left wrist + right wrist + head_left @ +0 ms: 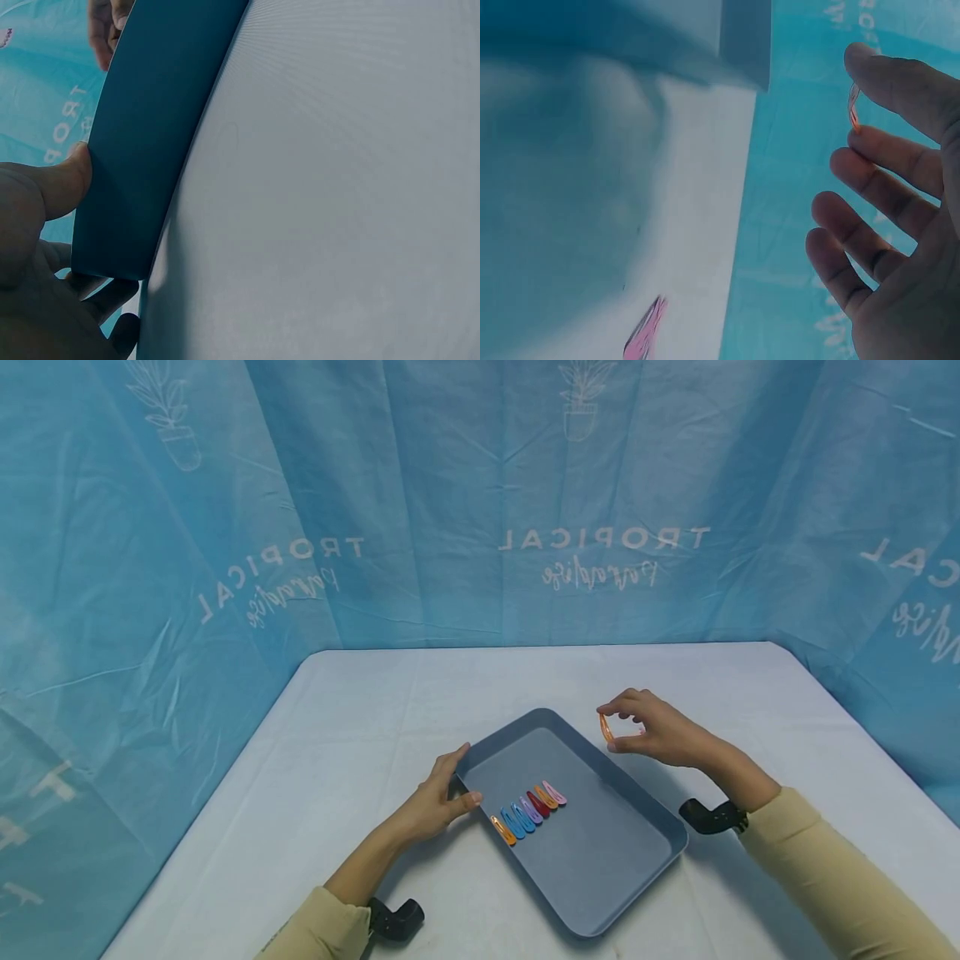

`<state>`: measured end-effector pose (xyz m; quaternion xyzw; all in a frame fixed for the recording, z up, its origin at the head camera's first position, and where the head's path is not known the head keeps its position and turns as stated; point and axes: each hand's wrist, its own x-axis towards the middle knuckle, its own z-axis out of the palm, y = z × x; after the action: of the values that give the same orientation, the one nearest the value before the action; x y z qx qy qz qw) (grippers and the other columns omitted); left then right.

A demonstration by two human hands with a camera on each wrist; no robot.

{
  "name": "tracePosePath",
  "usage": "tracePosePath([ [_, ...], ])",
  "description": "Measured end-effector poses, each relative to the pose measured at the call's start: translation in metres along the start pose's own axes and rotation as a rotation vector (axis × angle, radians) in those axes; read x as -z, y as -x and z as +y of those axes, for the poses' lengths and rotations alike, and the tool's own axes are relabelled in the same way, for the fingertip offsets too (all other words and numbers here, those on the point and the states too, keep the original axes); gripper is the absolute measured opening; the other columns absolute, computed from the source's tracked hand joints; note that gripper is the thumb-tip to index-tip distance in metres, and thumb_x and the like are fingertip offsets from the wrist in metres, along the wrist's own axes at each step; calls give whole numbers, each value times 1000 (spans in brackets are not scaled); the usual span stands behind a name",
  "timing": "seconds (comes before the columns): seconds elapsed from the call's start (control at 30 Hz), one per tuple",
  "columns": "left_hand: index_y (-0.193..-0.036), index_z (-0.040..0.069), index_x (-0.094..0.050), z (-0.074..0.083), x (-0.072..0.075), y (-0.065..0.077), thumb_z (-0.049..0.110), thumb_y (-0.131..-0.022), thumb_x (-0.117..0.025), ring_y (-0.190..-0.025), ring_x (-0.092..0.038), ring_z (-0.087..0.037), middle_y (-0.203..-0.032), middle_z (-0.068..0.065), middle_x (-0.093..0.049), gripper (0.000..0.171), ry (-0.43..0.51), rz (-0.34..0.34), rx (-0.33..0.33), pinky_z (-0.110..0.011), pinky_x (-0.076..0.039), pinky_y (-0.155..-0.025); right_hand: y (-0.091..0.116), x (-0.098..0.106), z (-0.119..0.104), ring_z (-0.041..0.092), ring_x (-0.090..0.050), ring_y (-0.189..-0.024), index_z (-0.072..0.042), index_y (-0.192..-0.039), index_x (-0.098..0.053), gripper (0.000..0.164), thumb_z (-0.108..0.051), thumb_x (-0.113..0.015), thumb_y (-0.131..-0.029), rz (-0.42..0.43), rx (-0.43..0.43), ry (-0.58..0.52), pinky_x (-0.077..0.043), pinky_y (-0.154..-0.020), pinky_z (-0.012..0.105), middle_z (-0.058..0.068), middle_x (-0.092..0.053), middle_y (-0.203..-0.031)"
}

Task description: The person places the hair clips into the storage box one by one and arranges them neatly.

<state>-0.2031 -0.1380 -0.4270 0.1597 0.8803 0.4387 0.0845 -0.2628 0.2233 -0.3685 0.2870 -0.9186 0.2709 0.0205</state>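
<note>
My right hand point(651, 727) pinches an orange snap hair clip point(606, 727) upright between thumb and fingertips, above the table beyond the tray's upper right side. In the right wrist view that orange clip appears edge-on, with the other fingers spread loosely below it. My left hand point(438, 802) grips the grey tray point(600, 893) by its left corner, thumb at the rim and fingers along the outer wall. Inside the tray several hair clips lie in a slanted row, from an orange clip point(503, 831) through blue, lilac, red and orange ones to a pink clip point(554, 792).
A pink hair clip point(645, 330) lies on the white table point(375, 718) near my right hand, mostly hidden behind it in the head view. Blue printed curtains point(465, 593) hang around the table's back and sides.
</note>
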Motion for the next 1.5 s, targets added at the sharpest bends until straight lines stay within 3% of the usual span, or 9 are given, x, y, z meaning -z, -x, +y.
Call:
tracePosePath([
  [0.33, -152, 15, -16, 2, 0, 0, 28, -91, -62, -142, -21, -43, -153, -18, -23, 77, -10, 5, -6, -72, -15, -105, -5, -11, -20, 22, -49, -110, -10, -126, -60, 49, -21, -75, -80, -33, 91, -16, -45, -88, 49, 4, -59, -121],
  [0.77, -153, 15, -15, 2, 0, 0, 27, -92, -62, -142, -20, -43, -153, -18, -22, 78, -11, 4, -6, -71, -16, -106, -6, -25, -32, 22, -47, -110, -17, -127, -58, 49, -21, -74, -81, -144, 158, -22, -47, -89, 47, 0, -58, -125],
  [1.07, -153, 14, -15, 2, 0, 0, 27, -91, -62, -141, -21, -44, -153, -19, -22, 78, -7, 5, -11, -68, -22, -106, -8, -34, -29, 20, -50, -110, -12, -125, -61, 47, -22, -74, -81, -156, 199, 22, -45, -91, 45, 1, -61, -122],
  [1.5, -153, 15, -14, 2, 0, 0, 28, -92, -61, -142, -19, -43, -153, -18, -22, 78, 1, -1, -4, -71, -16, -106, -13, -46, -27, 23, -48, -114, -13, -124, -62, 46, -25, -74, -81, -260, 148, 23, -35, -97, 58, 1, -59, -125],
])
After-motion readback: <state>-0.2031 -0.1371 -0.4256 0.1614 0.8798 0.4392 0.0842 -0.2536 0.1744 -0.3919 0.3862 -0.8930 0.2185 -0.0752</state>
